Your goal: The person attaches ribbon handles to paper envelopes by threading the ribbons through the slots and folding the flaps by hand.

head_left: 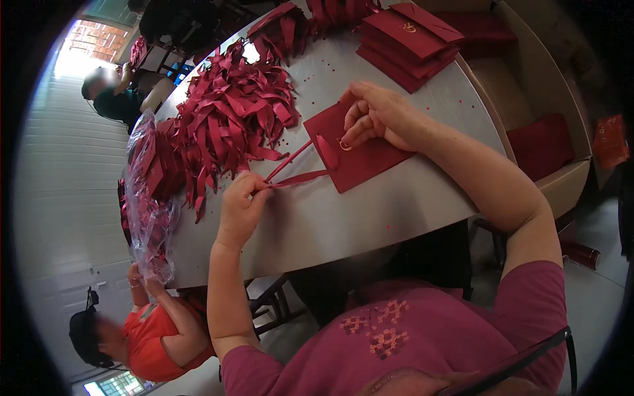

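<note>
**Your left hand (241,203) pinches a thin dark-red cloth ribbon (304,177)**

Your left thumb and finger are pressed together on the ribbon. Two strands of it run from your fingers to a flat dark-red paper bag (373,158), making a long, skinny V. The strands look pulled straight.

Your right hand (380,117) is over the top part of the bag. Its fingers are bent and its thumb is near them. You can't tell from here if they pinch the bag or only rest on it. A round gold mark (345,144) shows on the bag, just beside your right fingertips. A short, wide piece of ribbon lies across the bag, next to the mark.

The bag is in front of you on the shiny grey metal table (304,244), between your two hands and a bit tilted. Past your left hand is a big, messy heap of dark-red ribbons (238,99). Past your right hand is a neat stack of dark-red paper bags (409,49). Little red bits (388,227) are dotted on the table.

A brown cardboard box (571,181) stands on your right, with dark-red things inside. On your left, crinkly clear plastic (142,218) hangs by the table's edge. A person in an orange shirt (155,336) has both hands near its low end.
</note>
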The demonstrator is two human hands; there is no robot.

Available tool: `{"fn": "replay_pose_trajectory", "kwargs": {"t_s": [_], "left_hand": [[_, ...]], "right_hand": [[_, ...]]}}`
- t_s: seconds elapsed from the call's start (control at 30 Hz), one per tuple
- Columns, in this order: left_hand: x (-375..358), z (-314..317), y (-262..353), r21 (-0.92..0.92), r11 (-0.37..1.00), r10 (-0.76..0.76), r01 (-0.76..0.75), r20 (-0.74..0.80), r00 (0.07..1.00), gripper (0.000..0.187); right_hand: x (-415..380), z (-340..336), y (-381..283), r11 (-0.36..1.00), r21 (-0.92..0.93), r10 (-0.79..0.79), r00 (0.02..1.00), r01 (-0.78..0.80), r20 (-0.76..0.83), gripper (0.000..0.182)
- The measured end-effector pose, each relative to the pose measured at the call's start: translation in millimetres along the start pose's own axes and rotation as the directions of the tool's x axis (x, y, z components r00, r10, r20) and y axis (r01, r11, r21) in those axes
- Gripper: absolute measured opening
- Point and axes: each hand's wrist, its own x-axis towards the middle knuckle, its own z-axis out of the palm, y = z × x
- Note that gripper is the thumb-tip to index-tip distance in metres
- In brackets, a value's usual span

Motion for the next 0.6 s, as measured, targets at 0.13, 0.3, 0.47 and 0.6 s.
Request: {"fn": "replay_pose_trajectory", "kwargs": {"t_s": [0.13,0.3,0.47,0.6], "left_hand": [[-9,-8,19,-0.151,0.983,-0.096,0.108,0.084,0.992,0.008],[-15,-6,37,-0.243,0.960,-0.105,0.137,0.140,0.985,0.008],[-19,-5,41,-0.606,0.742,-0.304,0.286,0.076,0.950,0.008],[-21,-8,42,-0.783,0.590,-0.288,0.200,0.027,0.957,0.010]], "right_hand": [[2,-4,4,0.999,-0.036,-0.006,0.999,0.008,0.047,0.034],[2,-9,7,0.990,-0.134,-0.027,0.988,0.048,0.153,0.028],[-35,19,-8,-0.047,-0.801,-0.167,0.786,0.597,0.595,0.083],[-37,20,-5,-0.299,-0.785,-0.109,0.798,0.543,0.593,0.091]]}}
